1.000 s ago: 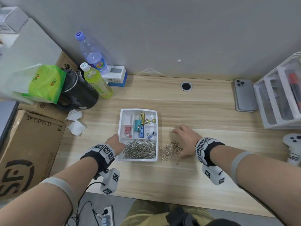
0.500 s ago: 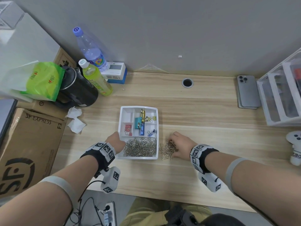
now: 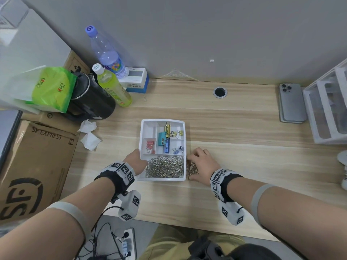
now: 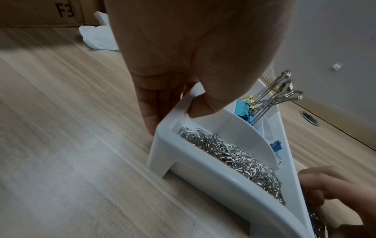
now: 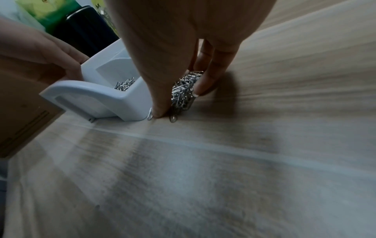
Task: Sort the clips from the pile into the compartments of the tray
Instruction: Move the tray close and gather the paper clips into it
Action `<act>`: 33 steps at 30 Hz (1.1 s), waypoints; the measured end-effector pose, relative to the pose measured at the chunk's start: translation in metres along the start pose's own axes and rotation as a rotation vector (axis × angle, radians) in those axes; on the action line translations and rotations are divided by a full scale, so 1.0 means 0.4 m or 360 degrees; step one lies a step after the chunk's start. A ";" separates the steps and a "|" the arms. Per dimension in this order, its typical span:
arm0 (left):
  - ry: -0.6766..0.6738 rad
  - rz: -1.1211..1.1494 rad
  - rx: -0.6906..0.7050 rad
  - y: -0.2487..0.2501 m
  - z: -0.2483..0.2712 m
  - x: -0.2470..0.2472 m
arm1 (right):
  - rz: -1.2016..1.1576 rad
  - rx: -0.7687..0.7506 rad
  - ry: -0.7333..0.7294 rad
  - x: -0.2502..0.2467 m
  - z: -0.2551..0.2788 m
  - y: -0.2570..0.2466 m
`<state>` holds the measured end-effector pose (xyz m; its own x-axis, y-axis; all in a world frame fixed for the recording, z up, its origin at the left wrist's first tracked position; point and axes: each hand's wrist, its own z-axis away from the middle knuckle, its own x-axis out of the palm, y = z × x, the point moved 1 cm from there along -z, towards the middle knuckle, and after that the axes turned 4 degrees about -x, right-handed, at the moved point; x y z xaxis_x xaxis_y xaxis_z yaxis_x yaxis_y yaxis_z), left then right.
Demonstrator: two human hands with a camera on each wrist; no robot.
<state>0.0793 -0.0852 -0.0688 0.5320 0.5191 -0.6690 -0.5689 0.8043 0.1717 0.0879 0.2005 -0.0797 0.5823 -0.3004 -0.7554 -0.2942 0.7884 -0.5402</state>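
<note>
The white compartment tray [image 3: 149, 128] sits mid-desk. Its long near compartment is full of silver paper clips [image 3: 165, 167]. Large binder clips [image 3: 165, 137], small red clips [image 3: 150, 145] and a small blue clip [image 3: 176, 150] lie in other compartments. My left hand [image 3: 138, 156] grips the tray's left wall [image 4: 162, 145], thumb hooked over the rim. The loose pile of paper clips [image 3: 191, 168] is bunched against the tray's right wall. My right hand [image 3: 195, 166] is curled round this pile [image 5: 184, 87], thumb at its near end and fingers on its far side.
Two bottles [image 3: 112, 89], a black kettle [image 3: 90, 102] and crumpled tissues [image 3: 90, 139] stand at the back left. A cardboard box [image 3: 33, 162] sits beside the desk's left edge. A phone [image 3: 291, 104] and a white drawer unit [image 3: 328, 106] are at the right.
My right hand has swept the loose clips leftward across the desk, from a spread patch into a tight bunch against the tray's right wall. The left hand stayed on the tray.
</note>
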 end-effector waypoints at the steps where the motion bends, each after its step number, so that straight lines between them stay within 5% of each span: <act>1: 0.0000 0.0015 0.0000 -0.001 0.000 0.001 | -0.0007 -0.0003 0.0010 0.001 -0.001 -0.001; 33: -0.0045 0.0041 0.0000 0.015 0.025 -0.014 | -0.0516 0.0295 0.0097 -0.036 -0.009 0.008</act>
<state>0.0791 -0.0806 -0.0569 0.5344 0.5478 -0.6437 -0.5829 0.7903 0.1887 0.0761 0.2053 -0.0720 0.5747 -0.5774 -0.5800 0.0432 0.7291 -0.6830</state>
